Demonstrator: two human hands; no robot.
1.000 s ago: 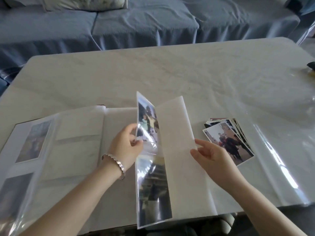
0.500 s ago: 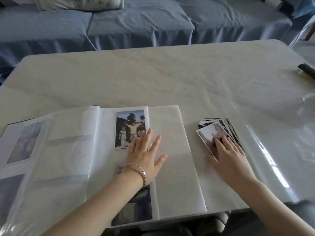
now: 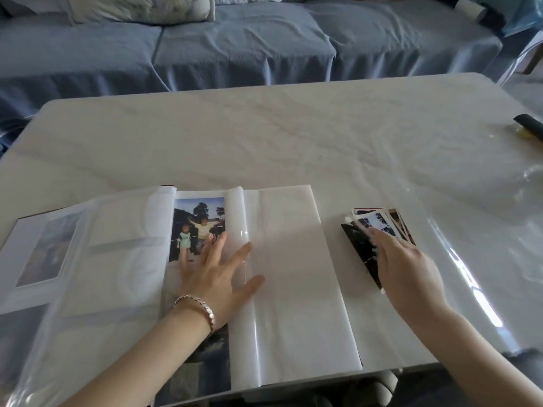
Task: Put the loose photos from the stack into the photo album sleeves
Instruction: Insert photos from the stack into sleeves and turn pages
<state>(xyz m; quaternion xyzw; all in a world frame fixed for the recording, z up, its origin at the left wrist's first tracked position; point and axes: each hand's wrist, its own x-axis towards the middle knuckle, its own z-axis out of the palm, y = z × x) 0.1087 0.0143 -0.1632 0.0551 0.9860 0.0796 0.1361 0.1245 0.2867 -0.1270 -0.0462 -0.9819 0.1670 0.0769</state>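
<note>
Nearest, the left hand [image 3: 219,277], a bracelet [image 3: 195,306] on its wrist, lies flat on the open album [image 3: 293,289] with fingers straight and spread, fingertips touching a sleeved photo [image 3: 199,221] of two children (a darker print [image 3: 205,371] sits in the sleeve below the wrist). Just right of the album, the right hand [image 3: 408,268] rests on the loose stack of photos [image 3: 379,224]; its fingers are blurred and the thumb hidden, so I cannot tell whether they pinch a print or only press. Beyond, the pale table [image 3: 293,136] carries a dark object [image 3: 529,124] at its right edge, and a blue-covered sofa [image 3: 235,48] with a cushion [image 3: 141,7] stands behind.
</note>
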